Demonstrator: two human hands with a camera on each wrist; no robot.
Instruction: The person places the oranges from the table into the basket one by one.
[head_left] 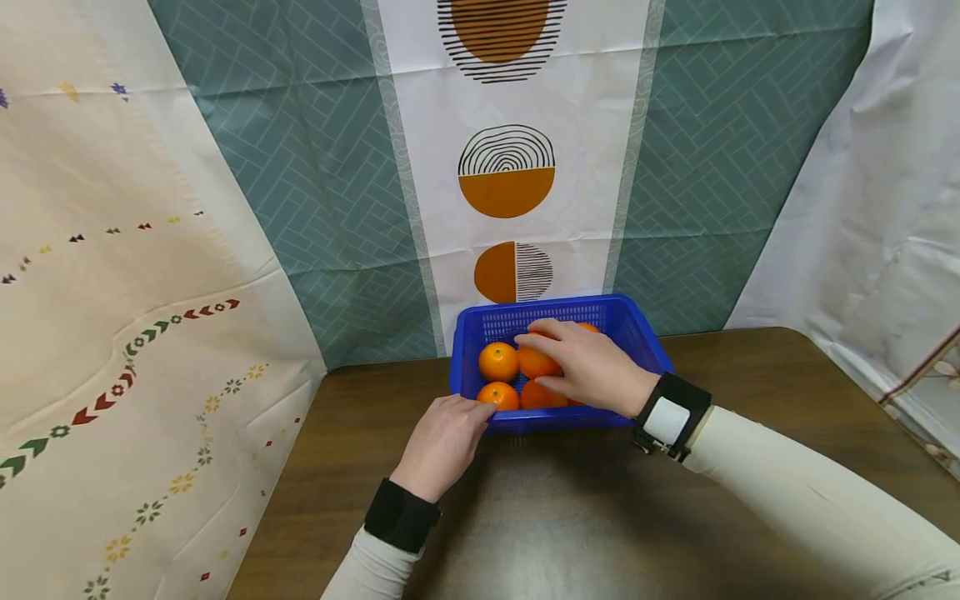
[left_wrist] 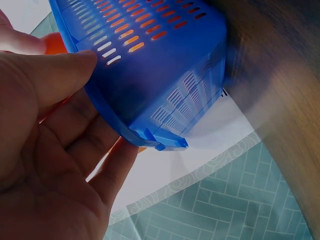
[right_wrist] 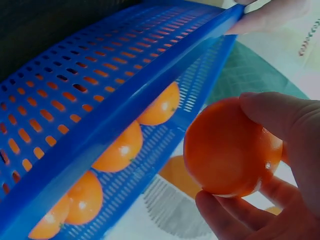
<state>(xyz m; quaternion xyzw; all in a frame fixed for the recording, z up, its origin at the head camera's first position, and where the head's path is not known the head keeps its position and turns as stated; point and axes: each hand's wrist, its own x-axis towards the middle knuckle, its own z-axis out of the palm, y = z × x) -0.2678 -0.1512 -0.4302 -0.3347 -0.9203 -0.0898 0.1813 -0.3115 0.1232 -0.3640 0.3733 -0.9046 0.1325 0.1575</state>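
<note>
A blue plastic basket with slotted sides stands at the far side of the table, with several oranges in it. At its near left corner my left hand grips the rim, the thumb lying outside and the fingers over the edge in the left wrist view. My right hand is over the middle of the basket and holds an orange between thumb and fingers. That orange is above the rim in the right wrist view, apart from the oranges lying inside.
The brown wooden table reaches back to a hanging green and white cloth just behind the basket. A patterned cream cloth hangs at the left and a white one at the right.
</note>
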